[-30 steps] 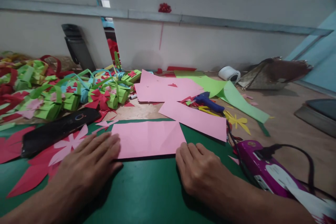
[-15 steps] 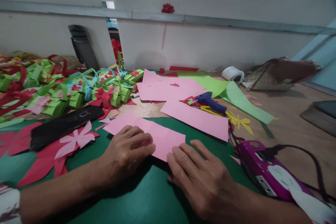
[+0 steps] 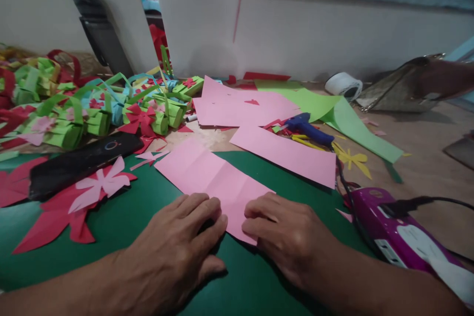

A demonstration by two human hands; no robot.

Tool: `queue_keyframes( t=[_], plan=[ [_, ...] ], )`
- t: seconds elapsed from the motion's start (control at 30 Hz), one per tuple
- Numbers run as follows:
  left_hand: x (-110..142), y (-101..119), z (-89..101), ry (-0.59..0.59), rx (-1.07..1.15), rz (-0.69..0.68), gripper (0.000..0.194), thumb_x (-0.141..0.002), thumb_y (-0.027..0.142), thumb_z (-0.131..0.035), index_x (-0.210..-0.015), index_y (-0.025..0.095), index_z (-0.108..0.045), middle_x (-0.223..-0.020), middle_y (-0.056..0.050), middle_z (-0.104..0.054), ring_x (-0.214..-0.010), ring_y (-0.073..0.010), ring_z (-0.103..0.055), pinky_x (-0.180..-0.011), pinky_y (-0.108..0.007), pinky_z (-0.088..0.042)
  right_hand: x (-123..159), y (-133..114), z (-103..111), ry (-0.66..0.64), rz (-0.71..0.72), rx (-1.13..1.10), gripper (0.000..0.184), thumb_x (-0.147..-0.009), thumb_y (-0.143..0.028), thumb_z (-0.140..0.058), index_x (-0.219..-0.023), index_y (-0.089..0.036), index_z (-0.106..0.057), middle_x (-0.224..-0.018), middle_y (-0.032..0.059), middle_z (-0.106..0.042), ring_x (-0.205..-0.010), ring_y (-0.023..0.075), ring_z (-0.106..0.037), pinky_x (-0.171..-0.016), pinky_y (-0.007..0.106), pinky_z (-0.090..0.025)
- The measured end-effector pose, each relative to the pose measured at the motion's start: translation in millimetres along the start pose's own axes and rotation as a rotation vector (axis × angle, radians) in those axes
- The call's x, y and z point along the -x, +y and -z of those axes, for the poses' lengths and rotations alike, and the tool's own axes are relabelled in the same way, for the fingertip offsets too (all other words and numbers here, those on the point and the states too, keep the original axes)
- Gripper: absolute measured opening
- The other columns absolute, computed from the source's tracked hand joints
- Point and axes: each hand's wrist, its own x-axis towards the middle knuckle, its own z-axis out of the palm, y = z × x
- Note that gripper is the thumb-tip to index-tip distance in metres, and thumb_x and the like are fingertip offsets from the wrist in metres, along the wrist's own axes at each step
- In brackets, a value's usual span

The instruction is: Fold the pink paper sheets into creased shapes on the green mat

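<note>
A pink paper strip (image 3: 207, 173) with faint crease lines lies slantwise on the green surface in front of me. At its lower edge, the curled fingers of my left hand (image 3: 177, 247) press on the paper, while the thumb sits lower, over the green. My right hand (image 3: 287, 237) is closed on the strip's right end, its fingertips bent over the paper and the thumb mostly hidden beneath. Just beyond lies a second pink strip (image 3: 289, 155), flat and untouched. Behind that is a larger pink sheet (image 3: 237, 108) with a small red scrap on it.
Small green paper baskets (image 3: 66, 126) crowd the left, near a black phone (image 3: 85, 160) and red paper flowers (image 3: 62, 215). To the right are a blue glue gun (image 3: 309, 128), a purple power strip (image 3: 392, 227) with cables, a white roll (image 3: 343, 85) and a bag (image 3: 407, 84).
The view has tilted down and closer. My right hand's fingers have curled in from lying flatter on the strip's end. My left hand remains at the lower edge, its thumb now apart.
</note>
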Motion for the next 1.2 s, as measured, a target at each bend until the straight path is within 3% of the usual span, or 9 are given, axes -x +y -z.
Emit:
queue_keyframes(
  t=[0.17,0.33,0.57,0.8,0.97,1.2],
  plan=[
    [3.7,-2.2,-3.8,0.043,-0.075,-0.058,0.035,-0.098,0.042,-0.040,-0.111,0.017,-0.061,-0.106,-0.010,-0.063,-0.098,-0.0279,-0.055,-0.090,-0.048,-0.042,-5.2,2.9,7.0,-0.081,-0.140,-0.211,0.018,-0.086,-0.011,-0.060,-0.071,-0.019,-0.065,-0.088,0.0008,-0.064,-0.079,0.0119,-0.058,-0.073,0.024,-0.044],
    [5.0,1.6,-4.2,0.068,-0.048,-0.080,0.036,-0.099,0.041,-0.040,-0.106,0.014,-0.064,-0.107,-0.006,-0.065,-0.094,-0.0242,-0.055,-0.090,-0.042,-0.038,-14.9,-0.2,12.9,-0.142,-0.223,-0.350,0.023,-0.091,-0.011,-0.055,-0.069,-0.018,-0.059,-0.073,-0.0029,-0.059,-0.072,0.0098,-0.054,-0.070,0.022,-0.040],
    [4.9,6.2,-2.4,0.112,-0.020,-0.029,0.036,-0.100,0.037,-0.040,-0.098,0.015,-0.068,-0.101,-0.003,-0.069,-0.094,-0.0211,-0.057,-0.097,-0.038,-0.036,-21.1,-4.1,7.5,-0.038,-0.415,-0.214,0.029,-0.090,-0.013,-0.053,-0.062,-0.018,-0.047,-0.061,-0.0044,-0.050,-0.058,0.0104,-0.045,-0.057,0.025,-0.034],
    [12.1,-3.7,-10.2,0.175,-0.017,-0.103,0.034,-0.100,0.036,-0.040,-0.106,0.014,-0.065,-0.105,-0.005,-0.069,-0.099,-0.0214,-0.057,-0.097,-0.038,-0.039,-21.5,1.9,6.0,-0.082,-0.307,-0.365,0.013,-0.089,-0.016,-0.060,-0.077,-0.018,-0.066,-0.073,-0.0026,-0.064,-0.071,0.0109,-0.057,-0.070,0.024,-0.041],
    [13.5,-5.3,-12.7,0.154,-0.025,-0.104,0.031,-0.098,0.035,-0.045,-0.109,0.013,-0.064,-0.106,-0.008,-0.069,-0.103,-0.0226,-0.056,-0.098,-0.040,-0.042,-23.9,0.9,7.3,-0.100,-0.296,-0.441,0.017,-0.091,-0.015,-0.058,-0.075,-0.018,-0.062,-0.072,-0.0047,-0.062,-0.069,0.0079,-0.057,-0.067,0.021,-0.041],
    [15.1,-2.8,-11.3,0.188,-0.072,-0.111,0.029,-0.098,0.032,-0.044,-0.103,0.015,-0.067,-0.111,-0.006,-0.070,-0.103,-0.0243,-0.060,-0.096,-0.041,-0.046,-25.8,-4.1,2.5,-0.044,-0.401,-0.192,0.026,-0.091,-0.016,-0.051,-0.065,-0.018,-0.047,-0.059,-0.0061,-0.048,-0.054,0.0082,-0.042,-0.055,0.025,-0.030]
  ],
)
